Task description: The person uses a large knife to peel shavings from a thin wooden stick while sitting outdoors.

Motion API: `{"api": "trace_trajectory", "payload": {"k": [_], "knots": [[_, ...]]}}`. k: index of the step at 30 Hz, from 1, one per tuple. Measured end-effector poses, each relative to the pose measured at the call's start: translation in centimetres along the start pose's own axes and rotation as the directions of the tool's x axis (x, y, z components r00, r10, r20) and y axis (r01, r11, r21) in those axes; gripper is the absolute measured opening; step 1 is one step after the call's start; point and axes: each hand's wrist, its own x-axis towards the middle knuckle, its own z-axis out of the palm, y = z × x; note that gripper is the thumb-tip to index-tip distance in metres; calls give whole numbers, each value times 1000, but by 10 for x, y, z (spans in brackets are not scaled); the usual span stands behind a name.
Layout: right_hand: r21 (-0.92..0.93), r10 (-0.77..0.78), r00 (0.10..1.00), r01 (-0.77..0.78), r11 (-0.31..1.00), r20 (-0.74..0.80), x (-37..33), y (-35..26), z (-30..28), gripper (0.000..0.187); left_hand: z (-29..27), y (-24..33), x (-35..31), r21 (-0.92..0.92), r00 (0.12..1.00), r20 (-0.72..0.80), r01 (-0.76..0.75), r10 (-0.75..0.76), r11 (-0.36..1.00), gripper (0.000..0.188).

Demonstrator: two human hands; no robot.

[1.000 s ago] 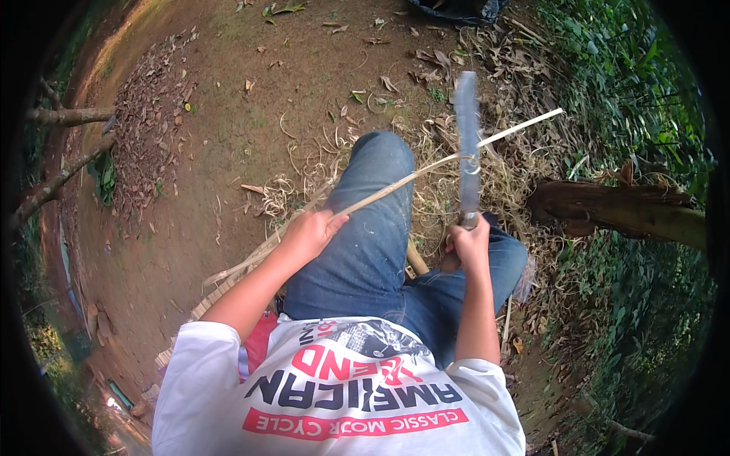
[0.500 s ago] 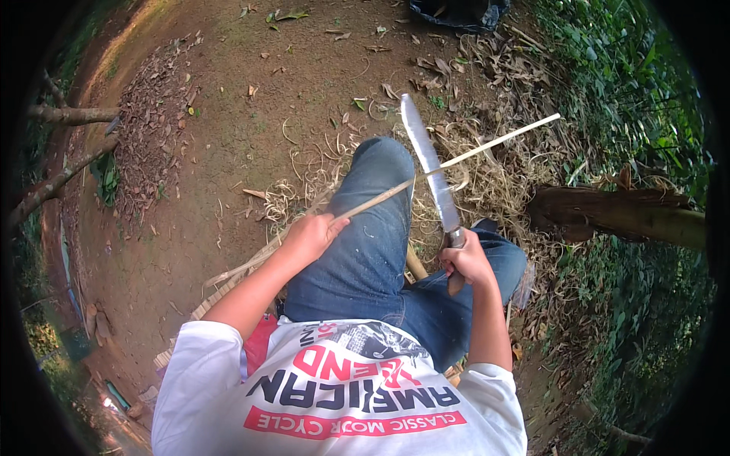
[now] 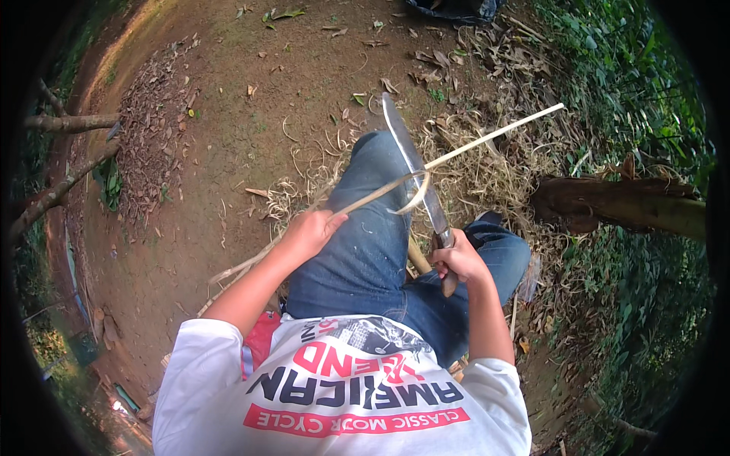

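My left hand is closed around a long thin cane strip, which looks like split bamboo or rattan. The strip slants up to the right across my raised left knee, pale at its far end and browner near my fingers. In my right hand is a machete, gripped by its wooden handle with the blade pointing up and slightly left. Its blade crosses the strip just right of the knee. A pale curled shaving hangs from the strip at the blade.
Heaped curly shavings and dry leaves lie on the ground beyond my legs. A thick log extends in from the right, before green plants. Branches stand at the left. A dark bag sits at the far edge.
The machete has shifted left along the strip toward my left hand. The shaving at its blade has grown longer and curls down. My left hand has hardly moved.
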Motion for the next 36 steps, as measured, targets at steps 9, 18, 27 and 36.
{"api": "trace_trajectory", "payload": {"k": [9, 18, 27, 36], "knots": [[-315, -394, 847, 287, 904, -357, 30, 46, 17, 20, 0, 13, -2, 121, 999, -36, 24, -20, 992, 55], [261, -66, 998, 64, 963, 0, 8, 26, -2, 18, 2, 8, -3, 105, 999, -21, 32, -30, 994, 55], [-347, -304, 944, 244, 906, -129, 9, 21, 16, 25, 1, 0, -6, 71, 999, -24, 37, -35, 997, 56], [-164, -334, 838, 291, 943, -432, 36, 36, 16, 14, -1, 9, 5, 106, 1000, 8, 21, -22, 994, 57]]}}
